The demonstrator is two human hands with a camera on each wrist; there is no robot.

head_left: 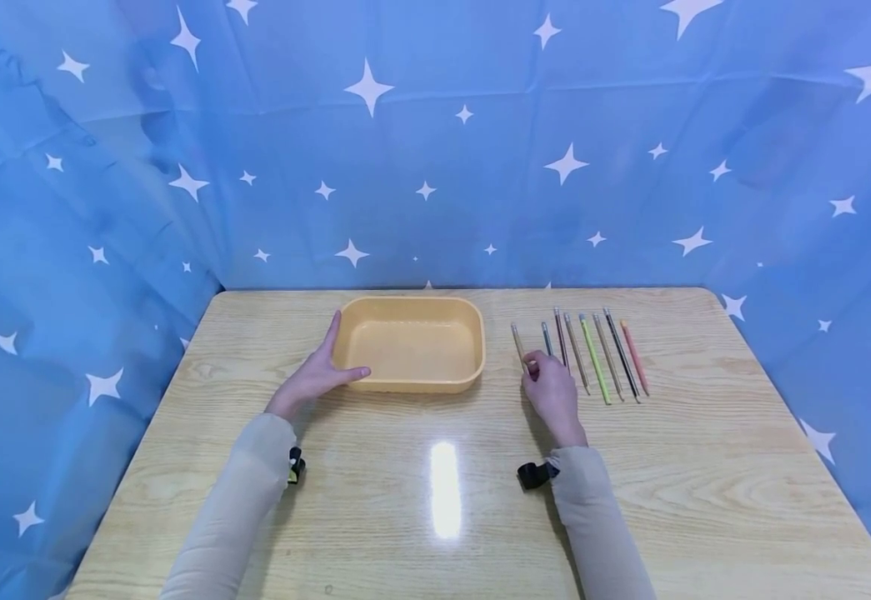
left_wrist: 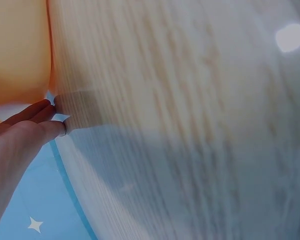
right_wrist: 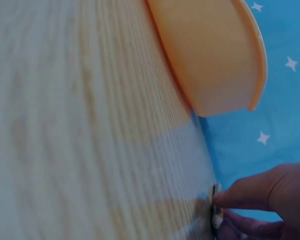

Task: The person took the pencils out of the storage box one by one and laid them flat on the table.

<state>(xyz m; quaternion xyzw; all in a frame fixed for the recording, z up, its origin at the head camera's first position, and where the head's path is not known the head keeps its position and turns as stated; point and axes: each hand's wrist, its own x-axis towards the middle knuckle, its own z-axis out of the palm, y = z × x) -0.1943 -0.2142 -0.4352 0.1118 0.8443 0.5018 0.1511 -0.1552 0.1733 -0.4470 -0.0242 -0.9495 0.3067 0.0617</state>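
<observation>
At the left end of a shallow yellow plastic tray (head_left: 408, 387), my left hand (head_left: 315, 375) rests with fingers straight along the side and the thumb spread over the front rim. My right hand (head_left: 553, 396) pinches a gold-brown pencil (head_left: 518, 340), the leftmost of a row, between thumb and fingers; its lower end is hidden by the hand. A blue pencil (head_left: 547, 338) and a dark red pencil (head_left: 560, 333) lie just beyond that hand. The right wrist view shows the thumb and fingertips close on the pencil (right_wrist: 216, 200), low at the table.
Right of my right hand lie more pencils, among them a lime green pencil (head_left: 595, 360), a black pencil (head_left: 621, 350) and a pink-red pencil (head_left: 634, 358). They stand roughly parallel on the wooden table (head_left: 375, 517). A blue star-patterned cloth (head_left: 465, 158) hangs behind and at both sides.
</observation>
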